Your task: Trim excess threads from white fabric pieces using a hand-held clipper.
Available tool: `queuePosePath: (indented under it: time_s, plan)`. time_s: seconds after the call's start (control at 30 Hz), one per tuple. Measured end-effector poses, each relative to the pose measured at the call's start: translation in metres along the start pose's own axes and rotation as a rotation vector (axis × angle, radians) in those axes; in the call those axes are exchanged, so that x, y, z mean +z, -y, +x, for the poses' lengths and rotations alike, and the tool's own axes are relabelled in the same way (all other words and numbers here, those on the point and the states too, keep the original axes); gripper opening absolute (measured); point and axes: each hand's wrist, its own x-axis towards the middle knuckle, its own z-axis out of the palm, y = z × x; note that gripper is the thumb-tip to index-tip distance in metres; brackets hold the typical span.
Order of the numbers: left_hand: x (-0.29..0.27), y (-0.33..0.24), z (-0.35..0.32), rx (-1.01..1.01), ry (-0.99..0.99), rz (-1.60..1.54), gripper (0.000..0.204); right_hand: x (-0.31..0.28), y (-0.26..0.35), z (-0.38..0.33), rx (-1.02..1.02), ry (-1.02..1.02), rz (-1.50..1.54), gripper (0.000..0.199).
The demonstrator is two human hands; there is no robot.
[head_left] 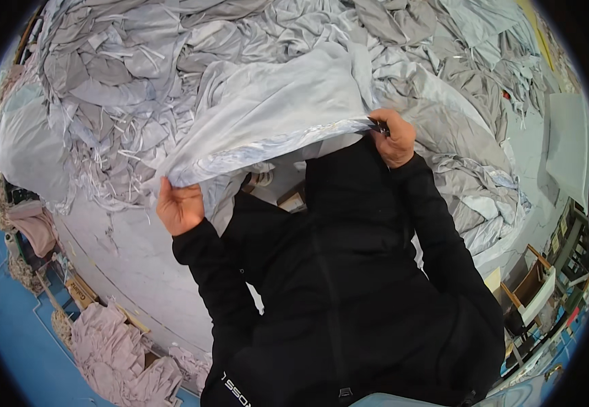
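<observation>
A pale grey fabric piece (277, 102) is stretched in front of me, with a marbled blue-white band along its near edge. My left hand (181, 207) pinches the band's left end between thumb and fingers. Farther right and a little higher, my right hand (394, 139) is closed on the other end. Something small and black (380, 127) shows at the right fingertips, too small to make out. The far part of the fabric runs back into a large heap of cloth (125, 74).
The grey heap, trailing thin white ties, covers most of the white table (125, 251). Pink cloth (111, 353) is piled beyond the table's left edge, above a blue floor (9, 346). A wooden-edged box (532, 285) and racks stand at the right.
</observation>
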Motion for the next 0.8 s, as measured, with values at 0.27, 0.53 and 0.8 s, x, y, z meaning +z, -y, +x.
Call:
queuePosePath:
  time_s: [0.27, 0.53, 0.8]
  plan:
    - [-0.005, 0.0, 0.003, 0.064, -0.195, 0.007, 0.03, 0.002, -0.006, -0.014, -0.132, -0.14, -0.125, 0.039]
    - [-0.013, -0.001, -0.001, 0.116, -0.234, 0.087, 0.032, 0.001, -0.037, -0.018, -0.041, -0.296, -0.3, 0.038]
    - [-0.004, 0.015, 0.004, 0.124, -0.191, 0.032, 0.03, -0.015, -0.061, -0.012, 0.036, -0.431, -0.375, 0.029]
